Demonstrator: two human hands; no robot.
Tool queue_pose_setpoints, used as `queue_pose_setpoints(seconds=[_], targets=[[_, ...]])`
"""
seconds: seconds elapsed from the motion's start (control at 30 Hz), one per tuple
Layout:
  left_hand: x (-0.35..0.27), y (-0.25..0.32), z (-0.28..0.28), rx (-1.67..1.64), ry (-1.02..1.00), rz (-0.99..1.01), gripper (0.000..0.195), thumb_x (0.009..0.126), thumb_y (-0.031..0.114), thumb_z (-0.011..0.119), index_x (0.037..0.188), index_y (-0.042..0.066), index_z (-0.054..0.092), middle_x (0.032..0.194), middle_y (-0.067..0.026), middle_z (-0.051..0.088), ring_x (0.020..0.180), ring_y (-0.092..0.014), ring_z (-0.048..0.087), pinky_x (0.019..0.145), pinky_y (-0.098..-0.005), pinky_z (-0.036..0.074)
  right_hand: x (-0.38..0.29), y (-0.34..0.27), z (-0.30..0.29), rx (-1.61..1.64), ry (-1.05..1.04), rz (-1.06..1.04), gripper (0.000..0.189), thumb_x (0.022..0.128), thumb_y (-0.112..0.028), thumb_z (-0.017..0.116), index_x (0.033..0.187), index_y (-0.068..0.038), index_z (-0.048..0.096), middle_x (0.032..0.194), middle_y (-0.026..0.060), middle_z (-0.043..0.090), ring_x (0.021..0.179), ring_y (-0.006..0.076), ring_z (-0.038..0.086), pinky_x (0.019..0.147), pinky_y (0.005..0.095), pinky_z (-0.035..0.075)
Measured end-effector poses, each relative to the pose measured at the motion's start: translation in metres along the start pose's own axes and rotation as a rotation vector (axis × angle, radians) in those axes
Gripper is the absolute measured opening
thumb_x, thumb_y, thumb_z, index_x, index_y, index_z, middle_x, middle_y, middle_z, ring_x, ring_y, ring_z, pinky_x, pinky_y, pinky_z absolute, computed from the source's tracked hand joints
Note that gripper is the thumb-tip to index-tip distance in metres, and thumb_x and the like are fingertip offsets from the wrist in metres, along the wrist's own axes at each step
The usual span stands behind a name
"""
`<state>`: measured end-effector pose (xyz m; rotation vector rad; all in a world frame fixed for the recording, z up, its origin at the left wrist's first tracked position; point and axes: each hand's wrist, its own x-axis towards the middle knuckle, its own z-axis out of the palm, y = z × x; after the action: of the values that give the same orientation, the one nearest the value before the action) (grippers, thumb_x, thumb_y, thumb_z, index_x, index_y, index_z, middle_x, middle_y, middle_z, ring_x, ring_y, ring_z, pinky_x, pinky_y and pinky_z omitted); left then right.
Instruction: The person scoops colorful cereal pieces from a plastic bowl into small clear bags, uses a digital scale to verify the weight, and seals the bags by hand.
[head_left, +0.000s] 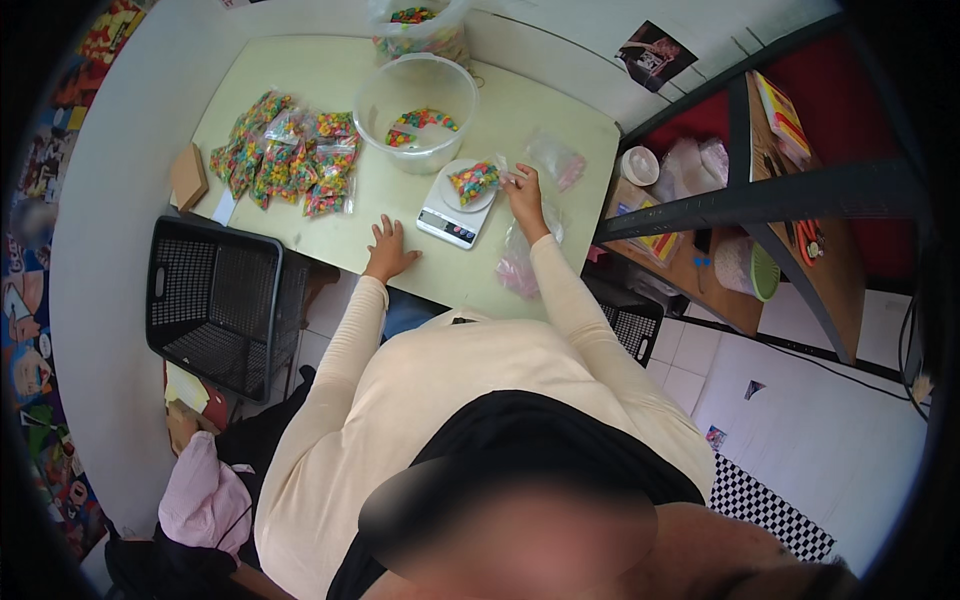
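My right hand (525, 199) pinches the clear end of a small plastic bag of colourful candy-like pieces (474, 182). The bag rests on the round plate of a white digital kitchen scale (455, 214); its display is too small to read. My left hand (390, 249) lies on the pale table (315, 244) near its front edge, fingers spread and holding nothing. Behind the scale, a clear round plastic tub (416, 154) contains loose pieces and a pale scoop-like object. Filled small bags (289, 161) are heaped at the table's left.
Empty-looking plastic bags (521, 255) lie right of the scale, with more bags (556, 159) behind. A large bag of pieces (420, 34) stands behind the tub. A black plastic crate (217, 300) is at the left, beside another person (206, 495). A shelf (727, 289) borders the right.
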<state>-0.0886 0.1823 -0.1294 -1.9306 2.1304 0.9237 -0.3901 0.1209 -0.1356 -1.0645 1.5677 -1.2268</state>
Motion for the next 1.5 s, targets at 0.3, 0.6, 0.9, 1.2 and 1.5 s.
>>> queue_pose_setpoints(seconds=[0.3,0.6,0.9,1.2,1.5], targets=[[0.012,-0.012,0.002,0.011,-0.070,0.030,0.096,0.080,0.045,0.071,0.150,0.002,0.022,0.157,-0.0273,0.005,0.141,-0.054,0.009,0.098,-0.0718,0.035,-0.008,0.003,-0.037,0.081,0.082,0.089,0.056,0.095,-0.027,0.060,0.139,-0.003,0.035,0.124,0.0125,0.061,0.109,0.0183,0.056,0.092,0.0321,0.044],[0.017,-0.016,0.005,0.001,-0.070,0.043,0.093,0.081,0.041,0.070,0.150,0.002,0.022,0.157,-0.0277,0.006,0.141,-0.054,0.009,0.099,-0.0709,0.035,-0.012,0.001,-0.092,0.166,0.228,0.120,0.049,0.095,-0.024,0.060,0.135,-0.006,0.040,0.121,0.0066,0.059,0.103,0.0144,0.054,0.086,0.0295,0.043],[0.019,-0.017,0.005,-0.002,-0.078,0.045,0.091,0.082,0.040,0.070,0.149,0.001,0.023,0.157,-0.0283,0.006,0.140,-0.056,0.011,0.098,-0.0698,0.036,-0.016,0.002,-0.041,0.058,0.056,0.006,0.034,0.088,-0.016,0.070,0.116,-0.003,0.057,0.106,0.0074,0.062,0.092,0.0155,0.061,0.076,0.0282,0.051],[0.017,-0.010,-0.003,-0.011,0.039,0.070,0.082,0.082,0.038,0.070,0.145,0.000,0.034,0.153,-0.0299,0.020,0.135,-0.059,0.022,0.103,-0.0583,0.039,-0.003,-0.030,-0.011,-0.139,-0.080,-0.032,0.014,0.086,-0.005,0.068,0.095,0.001,0.059,0.092,0.0069,0.061,0.082,0.0143,0.063,0.066,0.0269,0.053],[-0.042,0.122,-0.082,-0.757,0.306,0.587,0.086,0.067,0.023,0.087,0.139,0.001,0.045,0.131,-0.0188,0.056,0.120,-0.027,0.056,0.102,-0.0387,0.044,-0.094,-0.169,-0.045,-0.287,-0.294,-0.438,0.010,0.084,-0.002,0.067,0.091,0.000,0.061,0.093,0.0109,0.060,0.082,0.0247,0.061,0.073,0.0346,0.049]])
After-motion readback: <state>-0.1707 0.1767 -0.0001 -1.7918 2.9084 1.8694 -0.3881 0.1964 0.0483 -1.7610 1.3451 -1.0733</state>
